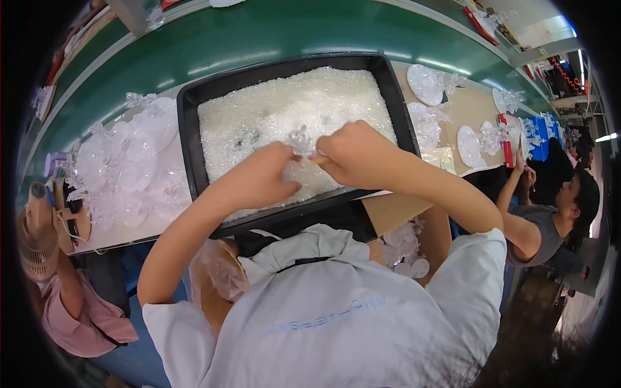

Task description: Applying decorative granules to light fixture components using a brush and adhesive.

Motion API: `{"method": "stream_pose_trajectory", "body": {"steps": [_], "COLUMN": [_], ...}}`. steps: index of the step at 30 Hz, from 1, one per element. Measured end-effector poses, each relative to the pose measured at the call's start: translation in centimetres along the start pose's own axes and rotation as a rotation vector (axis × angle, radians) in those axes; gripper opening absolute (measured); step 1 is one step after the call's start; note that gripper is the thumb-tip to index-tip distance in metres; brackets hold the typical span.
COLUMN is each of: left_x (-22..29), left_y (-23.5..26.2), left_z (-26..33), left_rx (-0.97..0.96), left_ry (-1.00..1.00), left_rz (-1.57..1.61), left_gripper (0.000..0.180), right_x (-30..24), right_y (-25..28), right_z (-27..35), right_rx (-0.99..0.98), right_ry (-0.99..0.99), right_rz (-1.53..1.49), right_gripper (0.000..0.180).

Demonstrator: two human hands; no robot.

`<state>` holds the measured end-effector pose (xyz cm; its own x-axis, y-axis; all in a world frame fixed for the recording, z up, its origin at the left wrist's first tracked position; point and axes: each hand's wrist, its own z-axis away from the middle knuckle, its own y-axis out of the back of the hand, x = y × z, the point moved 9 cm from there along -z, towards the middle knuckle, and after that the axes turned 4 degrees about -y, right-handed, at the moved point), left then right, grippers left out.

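Observation:
A black rectangular tray (189, 139) filled with white glittery flakes (272, 107) lies in front of me on the workbench. Both my hands are over its near half. My left hand (262, 178) pinches a small clear snowflake-shaped ornament (300, 141) from the left. My right hand (352, 152) is closed around a thin brush-like stick (317, 160) whose tip meets the ornament. The ornament's lower part is hidden by my fingers.
A heap of clear plastic ornaments (129, 168) lies left of the tray. More clear ornaments on round discs (427, 84) lie to the right on a brown board. A green conveyor belt (259, 32) runs behind. Co-workers sit at the left (71, 304) and at the right (550, 220).

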<state>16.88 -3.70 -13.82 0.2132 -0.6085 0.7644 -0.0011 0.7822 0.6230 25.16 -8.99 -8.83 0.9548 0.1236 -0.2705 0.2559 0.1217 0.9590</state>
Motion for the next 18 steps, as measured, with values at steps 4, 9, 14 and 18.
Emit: {"method": "stream_pose_trajectory", "body": {"steps": [4,9,14,18], "left_x": [1.3,0.3,-2.5,-1.9], "left_y": [5.4,9.2,3.1,5.5], "left_z": [2.5,3.3,-0.5,-1.0], "left_rx": [0.271,0.531,0.156,0.229], "left_ry": [-0.132,0.054,0.173,0.026], "left_rz": [-0.053,0.139,0.296,0.458], "left_gripper": [0.039,0.040,0.062,0.058], "right_x": [3.1,8.1,7.8,6.1], "right_y": [2.9,0.2,-7.2,-8.7], "right_z": [0.6,4.5,4.6,5.0], "right_rx": [0.117,0.247,0.200,0.238], "right_ry": [-0.349,-0.712,-0.813,-0.773], "right_rz": [-0.447,-1.416,-1.973,-2.250], "right_gripper": [0.024,0.022,0.017,0.017]}}
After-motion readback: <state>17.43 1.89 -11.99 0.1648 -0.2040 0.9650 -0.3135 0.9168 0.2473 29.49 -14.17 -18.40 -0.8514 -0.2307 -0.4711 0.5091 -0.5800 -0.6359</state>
